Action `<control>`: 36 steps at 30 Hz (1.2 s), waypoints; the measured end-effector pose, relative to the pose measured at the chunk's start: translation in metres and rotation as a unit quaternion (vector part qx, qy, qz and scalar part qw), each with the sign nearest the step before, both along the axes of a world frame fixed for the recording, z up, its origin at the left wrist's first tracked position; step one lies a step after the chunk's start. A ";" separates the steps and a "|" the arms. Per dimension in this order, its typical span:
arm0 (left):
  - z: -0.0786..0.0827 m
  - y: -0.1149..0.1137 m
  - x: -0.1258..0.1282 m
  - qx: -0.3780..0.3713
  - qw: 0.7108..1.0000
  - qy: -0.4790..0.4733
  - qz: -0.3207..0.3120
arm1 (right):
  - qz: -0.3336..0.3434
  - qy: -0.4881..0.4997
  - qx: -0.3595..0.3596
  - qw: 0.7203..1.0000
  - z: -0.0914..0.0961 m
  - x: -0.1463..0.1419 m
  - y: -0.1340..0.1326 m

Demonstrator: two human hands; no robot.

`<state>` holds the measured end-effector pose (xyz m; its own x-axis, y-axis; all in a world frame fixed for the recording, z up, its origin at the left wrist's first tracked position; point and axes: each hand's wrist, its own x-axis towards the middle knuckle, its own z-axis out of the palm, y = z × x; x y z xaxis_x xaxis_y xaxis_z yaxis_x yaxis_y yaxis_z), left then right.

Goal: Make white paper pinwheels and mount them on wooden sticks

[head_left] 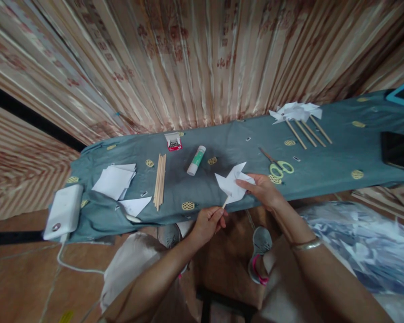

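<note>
Pinwheel (229,185) is at the bench's (222,139) near edge: left hand (208,222) pinching its stick (226,202), right hand (263,191) pinching a blade (245,176). Looks light; paper likely creases easily, so grip the stick. Glue (196,160), scissors (275,162) farther out.

Pinwheel (229,183): white
Cloth (222,141): blue-green, yellow motifs
Scissor handles (280,164): lime-green
Tube (196,160): white, green
Curtain (215,72): beige, reddish flowers

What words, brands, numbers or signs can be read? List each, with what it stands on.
None can be read.
Tube: green label too blurred.
Red box: any print too small.
White device: round mark too blurred.
Tablecloth: pale patches too small.
Curtain: square marks too blurred.
</note>
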<state>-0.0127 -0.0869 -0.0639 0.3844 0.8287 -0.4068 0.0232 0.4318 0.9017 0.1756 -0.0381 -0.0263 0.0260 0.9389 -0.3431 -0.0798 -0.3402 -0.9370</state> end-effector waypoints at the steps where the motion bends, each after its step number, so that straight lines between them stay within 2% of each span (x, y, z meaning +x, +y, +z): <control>1: 0.000 0.000 0.000 -0.005 1.000 -0.002 0.001 | -0.005 -0.004 0.003 1.000 0.000 -0.001 0.000; 7: 0.000 -0.002 0.005 -0.032 0.999 0.000 0.005 | -0.044 -0.063 0.044 0.996 -0.005 -0.005 -0.002; 12: -0.003 -0.006 0.005 -0.039 0.999 -0.018 0.006 | -0.043 -0.136 0.092 0.986 -0.013 -0.008 -0.002; 17: -0.003 -0.007 0.001 -0.039 0.999 -0.026 -0.001 | -0.043 -0.170 0.100 0.979 -0.019 -0.006 -0.001; 21: 0.001 -0.005 -0.002 -0.027 0.999 -0.024 0.011 | -0.014 -0.209 0.105 0.972 -0.019 -0.002 0.002; 24: 0.003 -0.003 -0.005 -0.018 0.999 -0.025 0.012 | 0.001 -0.181 0.091 0.979 -0.018 0.000 0.004; 29: 0.006 0.000 -0.009 -0.002 1.000 -0.008 -0.010 | -0.016 -0.078 0.070 0.994 -0.010 0.001 0.006; 36: 0.003 0.004 -0.013 0.016 0.999 0.006 -0.035 | -0.032 0.006 0.052 0.998 0.003 0.001 0.007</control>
<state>-0.0259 -0.0826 -0.0606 0.4366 0.8130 -0.3852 0.0636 0.3992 0.9147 0.1770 -0.0310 -0.0237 0.0837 0.9660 -0.2446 -0.1088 -0.2351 -0.9659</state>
